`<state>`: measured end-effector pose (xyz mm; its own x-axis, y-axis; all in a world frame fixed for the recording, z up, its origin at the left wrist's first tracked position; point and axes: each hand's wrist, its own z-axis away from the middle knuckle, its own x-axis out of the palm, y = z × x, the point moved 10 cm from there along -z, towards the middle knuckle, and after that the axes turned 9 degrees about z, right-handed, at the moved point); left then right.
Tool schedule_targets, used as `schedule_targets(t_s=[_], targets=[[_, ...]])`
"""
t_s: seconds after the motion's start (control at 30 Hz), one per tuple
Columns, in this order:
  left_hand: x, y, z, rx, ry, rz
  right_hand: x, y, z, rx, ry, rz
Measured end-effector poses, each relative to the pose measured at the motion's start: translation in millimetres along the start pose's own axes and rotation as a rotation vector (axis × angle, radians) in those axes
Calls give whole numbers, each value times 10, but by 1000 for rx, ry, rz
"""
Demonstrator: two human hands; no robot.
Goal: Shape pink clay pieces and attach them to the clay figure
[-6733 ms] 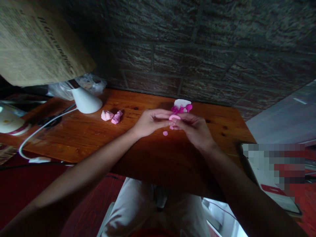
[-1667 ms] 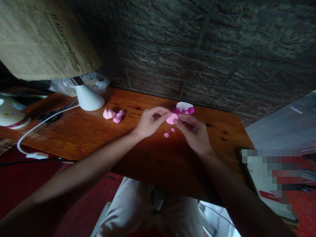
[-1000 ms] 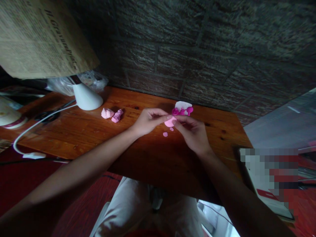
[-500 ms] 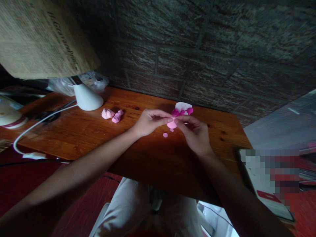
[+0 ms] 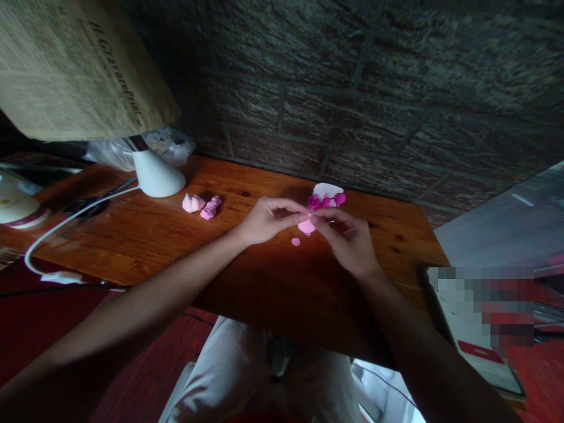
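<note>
Between my two hands, above the wooden table [image 5: 247, 270], is a thin, flat piece of pink clay [image 5: 306, 226]. My left hand [image 5: 267, 222] pinches its left edge with thumb and forefinger. From the other side, my right hand [image 5: 350, 238] grips it the same way, the fingertips almost meeting. A small pink bit [image 5: 295, 241] lies on the table just below. Right behind my fingers sit several darker magenta shaped pieces [image 5: 325, 201], on or against a white round sheet [image 5: 326, 189].
Two pink clay lumps [image 5: 194, 203] lie left of my hands. Beyond them stand a lamp with a white base [image 5: 159, 176] and paper shade [image 5: 88, 76], a plastic bag [image 5: 170, 144] and a white cord [image 5: 66, 226]. A stone wall [image 5: 308, 106] borders the table's back.
The pink piece has dropped slightly between my fingers and now covers most of one small bit beneath it. Both hands keep their pinch in nearly the same place.
</note>
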<state>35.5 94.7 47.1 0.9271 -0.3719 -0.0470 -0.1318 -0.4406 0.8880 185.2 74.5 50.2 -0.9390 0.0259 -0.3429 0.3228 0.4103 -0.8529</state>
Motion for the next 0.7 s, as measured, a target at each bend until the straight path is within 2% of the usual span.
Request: schedule_targets(t_s=[0.17,0.4,0.53,0.7], targets=[[39,-2,17,6,-16,22,21,11,-4,-5,-3,-25],[-14,103,14,60,54,-4,22,85,-24,68,5,-119],[-43,110,6,64,87,-32,61,96,-17,91,-44,-99],[-27,78,6,51,62,-59,43,87,-5,62,-22,-62]])
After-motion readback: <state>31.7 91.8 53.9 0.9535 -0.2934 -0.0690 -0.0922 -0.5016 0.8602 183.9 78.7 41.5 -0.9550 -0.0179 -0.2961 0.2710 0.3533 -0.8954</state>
